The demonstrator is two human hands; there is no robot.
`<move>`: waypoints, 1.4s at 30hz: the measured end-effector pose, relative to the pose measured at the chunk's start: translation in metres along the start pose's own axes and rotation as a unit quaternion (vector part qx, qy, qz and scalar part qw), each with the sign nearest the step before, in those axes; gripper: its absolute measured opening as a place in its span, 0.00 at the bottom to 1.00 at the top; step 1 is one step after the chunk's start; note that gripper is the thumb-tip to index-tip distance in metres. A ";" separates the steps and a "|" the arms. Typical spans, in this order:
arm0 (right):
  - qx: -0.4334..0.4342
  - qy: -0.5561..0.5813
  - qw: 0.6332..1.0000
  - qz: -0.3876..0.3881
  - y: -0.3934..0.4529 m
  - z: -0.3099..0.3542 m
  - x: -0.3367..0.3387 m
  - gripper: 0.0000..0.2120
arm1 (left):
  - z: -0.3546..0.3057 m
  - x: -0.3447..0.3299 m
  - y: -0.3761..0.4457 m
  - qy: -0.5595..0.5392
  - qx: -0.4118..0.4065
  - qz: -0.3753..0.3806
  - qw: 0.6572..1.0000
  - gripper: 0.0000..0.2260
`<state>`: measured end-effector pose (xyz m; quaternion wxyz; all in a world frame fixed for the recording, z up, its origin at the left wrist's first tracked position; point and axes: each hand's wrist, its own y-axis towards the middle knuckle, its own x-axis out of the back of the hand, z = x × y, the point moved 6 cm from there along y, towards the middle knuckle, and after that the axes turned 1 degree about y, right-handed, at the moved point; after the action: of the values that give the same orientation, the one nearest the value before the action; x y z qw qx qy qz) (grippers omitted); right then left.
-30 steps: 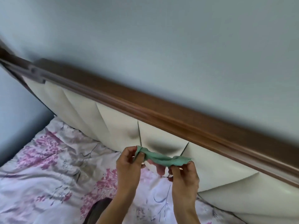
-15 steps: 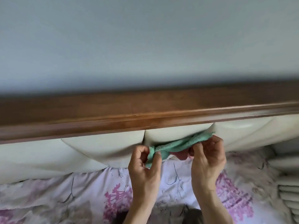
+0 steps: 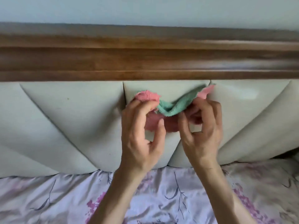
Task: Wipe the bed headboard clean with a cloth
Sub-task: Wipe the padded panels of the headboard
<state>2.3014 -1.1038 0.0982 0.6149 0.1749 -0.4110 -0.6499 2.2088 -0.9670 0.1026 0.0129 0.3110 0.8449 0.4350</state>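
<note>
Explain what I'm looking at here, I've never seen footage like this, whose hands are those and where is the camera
There is no machine here: these are a person's two bare hands, filmed by one wide-angle camera worn on their head, looking forward and down. That is why the arms come in from the bottom edge.

In front of them stands a bed's headboard, with a brown wooden top rail above cream padded panels. Below lies a pale bedsheet with purple flower print. Behind the rail is a plain light wall.

The left hand and the right hand together hold a small fluffy cloth, green on one side and pink on the other, pinching it at each end, just in front of the padding. It looks as if they are unfolding or arranging it; whether it touches the padding I cannot tell.
</note>
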 end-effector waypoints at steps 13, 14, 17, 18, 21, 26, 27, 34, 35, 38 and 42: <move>0.097 -0.116 0.983 0.107 -0.033 0.000 -0.022 0.04 | 0.023 -0.006 -0.019 0.256 -0.011 0.009 0.966 0.09; 0.086 -0.116 0.982 0.120 -0.040 -0.001 -0.023 0.05 | 0.024 -0.006 -0.025 0.251 0.000 0.026 0.968 0.10; 0.073 -0.106 0.987 0.092 -0.019 0.008 -0.022 0.03 | 0.017 0.002 -0.010 0.235 0.010 0.014 0.972 0.07; 0.069 -0.101 0.990 0.065 -0.003 0.014 -0.022 0.03 | 0.011 0.005 0.003 0.224 0.001 -0.006 0.975 0.06; 0.044 -0.083 0.996 0.009 0.038 0.021 -0.023 0.03 | 0.000 0.011 0.039 0.185 -0.034 -0.058 0.981 0.04; 0.032 -0.108 0.993 0.045 -0.025 -0.006 -0.021 0.06 | 0.017 0.001 0.000 0.179 0.003 -0.038 0.983 0.02; 0.015 -0.115 0.991 0.062 -0.039 -0.012 -0.022 0.08 | 0.022 -0.004 -0.013 0.182 0.014 -0.021 0.983 0.02; -0.048 -0.069 0.996 -0.005 0.009 0.001 -0.011 0.06 | 0.006 -0.001 0.011 0.141 -0.021 -0.028 0.989 0.04; -0.037 -0.060 0.997 -0.015 0.017 0.001 -0.008 0.05 | 0.005 -0.001 0.020 0.139 -0.029 -0.042 0.989 0.06; -0.007 -0.071 0.997 0.003 0.006 -0.005 -0.009 0.05 | 0.013 -0.002 0.018 0.185 -0.056 -0.053 0.980 0.08; -0.015 -0.147 0.986 0.081 -0.062 -0.034 -0.020 0.04 | 0.044 -0.009 -0.043 0.230 -0.020 0.020 0.973 0.06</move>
<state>2.2894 -1.1020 0.0255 0.6009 0.0347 -0.5000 -0.6227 2.2068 -0.9580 0.0411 -0.1847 0.2190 0.8100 0.5117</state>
